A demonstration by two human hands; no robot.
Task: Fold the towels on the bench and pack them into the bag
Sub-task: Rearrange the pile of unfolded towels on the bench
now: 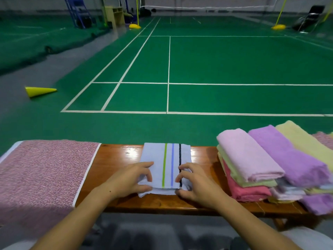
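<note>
A pale blue towel (167,156) with green, blue and black stripes lies folded in the middle of the wooden bench (115,159). My left hand (131,179) grips its near left edge, fingers curled over the top and thumb under the fold. My right hand (192,184) pinches its near right corner by the black stripe. A pink patterned bag (41,174) with white trim lies flat on the bench's left end. A pile of folded towels (252,159) in pink, green, purple and yellow sits on the right end.
Beyond the bench stretches a green badminton court (216,69) with white lines. A yellow cone (39,91) lies on its side at the left. Net posts with yellow bases (278,27) and a blue ladder stand (77,13) are far back.
</note>
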